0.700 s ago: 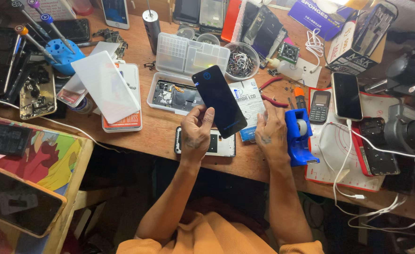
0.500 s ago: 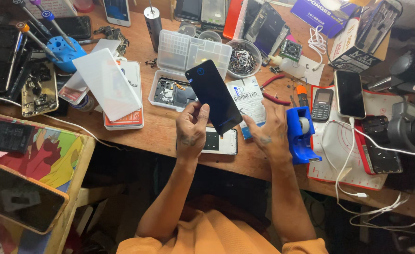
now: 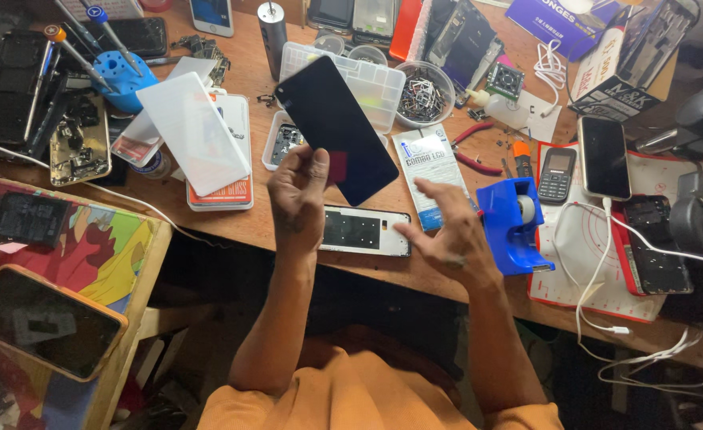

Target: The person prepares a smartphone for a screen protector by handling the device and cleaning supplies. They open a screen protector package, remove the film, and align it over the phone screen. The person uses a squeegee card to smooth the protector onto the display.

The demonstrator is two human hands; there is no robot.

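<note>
Left hand (image 3: 297, 201) is closed on the lower corner of a dark phone panel (image 3: 337, 140), thumb on its face, holding it tilted above the wooden bench (image 3: 439, 275). Right hand (image 3: 447, 235) is open, fingers spread and slightly curled, gripping nothing; it hovers just right of the panel's lower end and does not touch it. Directly below the two hands a phone frame (image 3: 366, 231) lies flat near the bench edge. A white-and-blue printed sachet (image 3: 429, 171) lies just behind the right hand, partly covered by its fingers. A blue tape dispenser (image 3: 515, 225) stands just beside the right wrist. Behind the panel sits a clear plastic parts box (image 3: 367, 76), lid raised. To the left, a white sheet (image 3: 194, 131) rests on a flat red-and-white package (image 3: 222, 191). At the far right corner lie a purple box (image 3: 554, 24) and a black-and-white carton (image 3: 618, 84), well apart from the hands.
</note>
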